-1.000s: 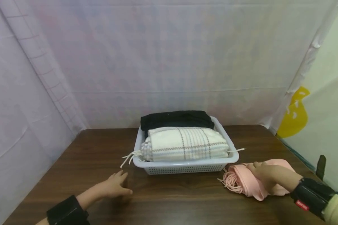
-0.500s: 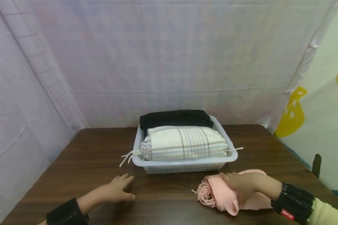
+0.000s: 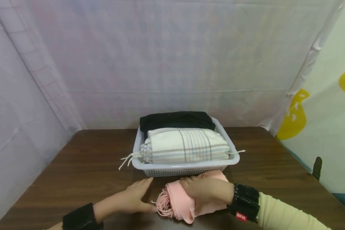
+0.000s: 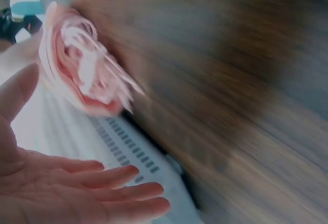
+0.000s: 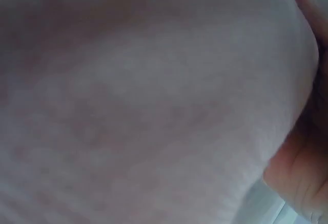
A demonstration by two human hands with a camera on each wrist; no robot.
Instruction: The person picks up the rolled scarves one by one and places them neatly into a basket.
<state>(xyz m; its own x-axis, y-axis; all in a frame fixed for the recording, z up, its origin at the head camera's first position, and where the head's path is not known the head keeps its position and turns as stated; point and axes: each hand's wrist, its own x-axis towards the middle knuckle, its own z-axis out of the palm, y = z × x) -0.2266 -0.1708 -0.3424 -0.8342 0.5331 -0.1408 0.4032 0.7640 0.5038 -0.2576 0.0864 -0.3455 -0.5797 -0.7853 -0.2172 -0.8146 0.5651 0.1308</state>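
Note:
A folded pink scarf [image 3: 178,196] with a knotted fringe lies in front of the basket. My right hand [image 3: 208,190] grips it from above, fingers over the top edge. In the right wrist view the cloth [image 5: 154,106] fills most of the picture, with part of the right hand [image 5: 302,170] at the right edge. Just left of the fringe is my left hand [image 3: 133,198], fingers straight and thumb spread, holding nothing. The left wrist view shows this left hand [image 4: 61,188] palm up in frame, apart from the scarf's fringed end [image 4: 87,70].
A white perforated plastic basket [image 3: 187,166] stands behind the hands on the brown wooden table [image 3: 83,166]. In it lie a white checked cloth roll [image 3: 187,145] and a black cloth [image 3: 176,120] behind. White sheet walls [image 3: 172,64] enclose the table.
My right hand has brought the pink scarf leftward from the right side to in front of the basket. My left hand has shifted slightly right, its thumb now near the fringe.

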